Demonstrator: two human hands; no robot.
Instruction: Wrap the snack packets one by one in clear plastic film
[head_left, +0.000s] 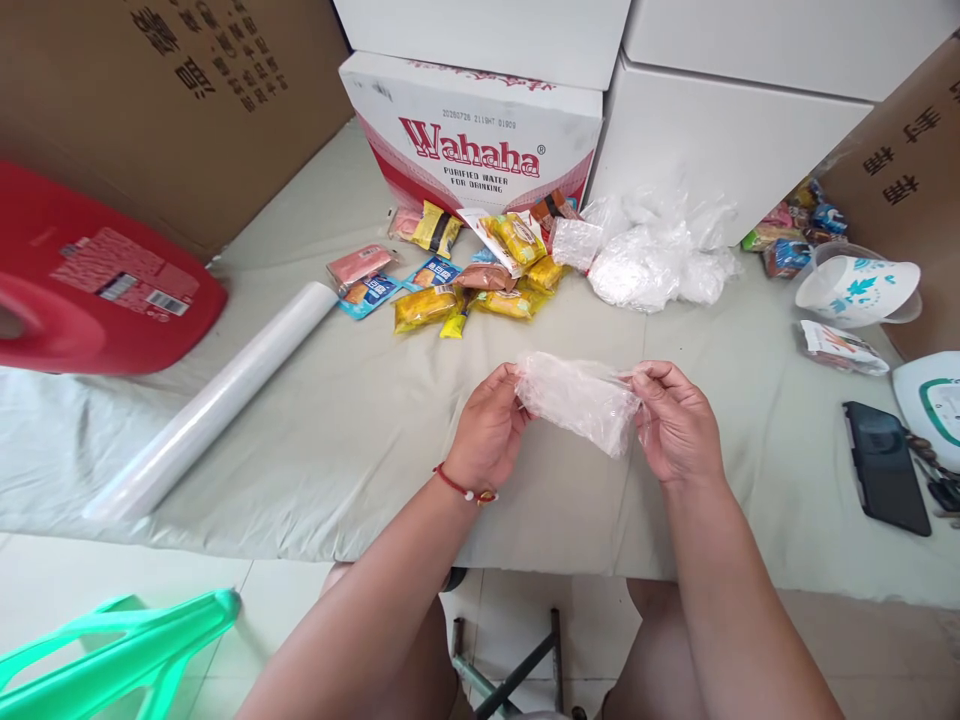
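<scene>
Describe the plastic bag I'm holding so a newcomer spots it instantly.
Start at the Wahaha carton and come toward the table's near edge. The clear plastic bag is stretched between the left hand and right hand, alone and lifted, unlike the bag heap behind.

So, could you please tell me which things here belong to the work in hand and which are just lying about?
In hand: clear plastic bag, held by left hand and right hand; snack packets; bag pile.
Lying about: phone, red jug, film roll, cup.
</scene>
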